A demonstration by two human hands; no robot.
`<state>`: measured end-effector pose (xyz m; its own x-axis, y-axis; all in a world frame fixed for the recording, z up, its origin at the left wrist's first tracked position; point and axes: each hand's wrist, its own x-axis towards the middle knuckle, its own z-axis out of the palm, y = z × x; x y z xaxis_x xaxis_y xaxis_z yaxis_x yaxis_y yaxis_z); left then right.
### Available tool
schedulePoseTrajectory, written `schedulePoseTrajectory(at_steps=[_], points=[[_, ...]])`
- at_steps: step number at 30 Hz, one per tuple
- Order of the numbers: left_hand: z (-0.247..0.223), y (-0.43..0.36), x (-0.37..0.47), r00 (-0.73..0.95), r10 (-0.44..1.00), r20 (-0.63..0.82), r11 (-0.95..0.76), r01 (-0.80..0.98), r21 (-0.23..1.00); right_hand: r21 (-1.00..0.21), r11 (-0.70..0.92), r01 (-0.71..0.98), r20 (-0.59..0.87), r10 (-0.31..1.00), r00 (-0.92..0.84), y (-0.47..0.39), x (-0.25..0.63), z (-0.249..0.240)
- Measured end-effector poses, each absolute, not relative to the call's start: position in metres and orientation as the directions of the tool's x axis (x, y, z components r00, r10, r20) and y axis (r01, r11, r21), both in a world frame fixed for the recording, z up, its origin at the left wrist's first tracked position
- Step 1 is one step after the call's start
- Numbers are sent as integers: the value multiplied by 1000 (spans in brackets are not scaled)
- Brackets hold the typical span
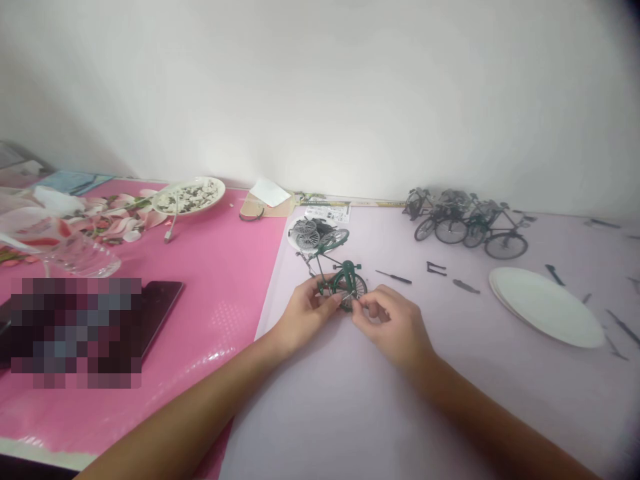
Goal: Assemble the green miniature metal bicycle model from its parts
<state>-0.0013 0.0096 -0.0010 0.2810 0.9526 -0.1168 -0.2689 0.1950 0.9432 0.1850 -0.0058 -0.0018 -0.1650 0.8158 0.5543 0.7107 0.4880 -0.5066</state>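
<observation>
A small dark green model bicycle [349, 268] is held tilted above the grey-lilac table cover, its near spoked wheel toward me. My left hand [306, 317] grips it from the left, thumb and fingers closed around the frame by that wheel. At the wheel's right side my right hand [395, 323] is closed in a pinch, fingertips at the spokes. Whatever sits between those fingertips is too small to make out. Just beyond the right hand lies a thin black screwdriver [400, 278]. Two small dark parts, a forked piece [437, 268] and a flat piece [466, 286], lie farther right.
Behind the bicycle stands a plate [294, 247] of dark wheels and parts. Several model bicycles [470, 227] stand near the wall. White oval lids or plates [545, 307] and loose dark parts lie right. Left, on pink, are a phone [165, 303], plastic cup [95, 257] and plate of white pieces [215, 208].
</observation>
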Motion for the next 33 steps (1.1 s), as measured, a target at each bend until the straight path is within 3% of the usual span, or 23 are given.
schedulePoseTrajectory(at_steps=[14,21,26,33], points=[[1,11,-6,301,948,-102,214,-367,905,-767,364,528,384,920,-77,1,191,-5],[0,12,-6,289,950,-115,217,-352,910,-728,486,483,464,868,-175,3,193,-4],[0,11,-5,238,963,-128,205,-335,920,-614,614,497,587,775,-232,3,193,-3],[-3,12,-6,253,953,-166,244,-315,917,-548,632,548,625,745,-233,5,195,-1]])
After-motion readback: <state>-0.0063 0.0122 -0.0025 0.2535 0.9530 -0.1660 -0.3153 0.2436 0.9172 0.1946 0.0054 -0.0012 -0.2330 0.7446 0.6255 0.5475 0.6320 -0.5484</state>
